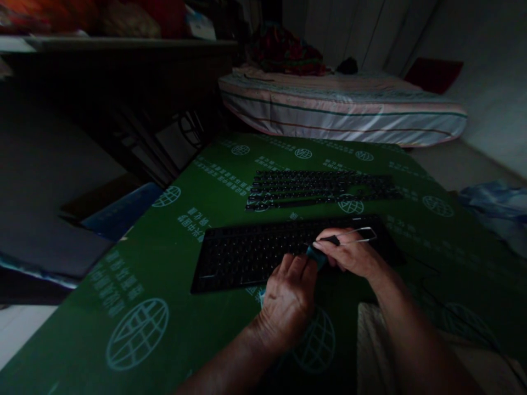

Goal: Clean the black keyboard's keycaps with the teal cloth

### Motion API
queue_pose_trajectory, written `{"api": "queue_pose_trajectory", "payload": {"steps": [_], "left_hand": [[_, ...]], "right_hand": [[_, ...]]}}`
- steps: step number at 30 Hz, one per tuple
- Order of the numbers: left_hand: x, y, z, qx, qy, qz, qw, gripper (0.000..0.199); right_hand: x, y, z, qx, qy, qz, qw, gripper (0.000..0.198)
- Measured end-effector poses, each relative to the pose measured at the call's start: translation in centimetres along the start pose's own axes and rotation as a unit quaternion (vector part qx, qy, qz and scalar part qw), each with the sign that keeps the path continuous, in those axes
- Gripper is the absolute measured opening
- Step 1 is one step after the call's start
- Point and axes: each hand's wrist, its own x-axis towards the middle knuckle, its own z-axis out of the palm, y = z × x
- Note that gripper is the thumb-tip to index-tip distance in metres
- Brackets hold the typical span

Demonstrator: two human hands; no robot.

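Note:
A black keyboard (234,255) lies on the green surface in front of me, its keycaps off and small pale spots showing on the bare key positions. My right hand (349,253) is closed on a wire keycap puller (364,235) with a dark handle; its wire loop points right, above the keyboard's right part. Just left of it, my left hand (290,291) is closed on a blue-green cloth (317,257) over the keyboard's front edge. The two hands meet at the cloth. Whether the puller's tip touches the cloth is hard to see in the dim light.
Loose black keycaps (296,192) lie in rows behind the keyboard on the green printed table (135,269). A cable (428,285) runs along the right. Beige fabric (368,334) lies near my right forearm. A bed (329,109) stands beyond, a dark shelf (164,52) at left.

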Motion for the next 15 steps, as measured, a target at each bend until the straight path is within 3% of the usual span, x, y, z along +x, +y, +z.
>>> {"api": "queue_pose_trajectory", "payload": {"steps": [7, 15], "left_hand": [[-0.31, 0.08, -0.24, -0.009, -0.015, 0.001, 1.000, 0.020], [0.29, -0.04, -0.04, 0.001, 0.002, 0.003, 1.000, 0.021]], "right_hand": [[-0.12, 0.39, -0.06, -0.010, -0.021, -0.020, 1.000, 0.024], [0.09, 0.05, 0.11, -0.008, 0.005, -0.005, 1.000, 0.024]]}}
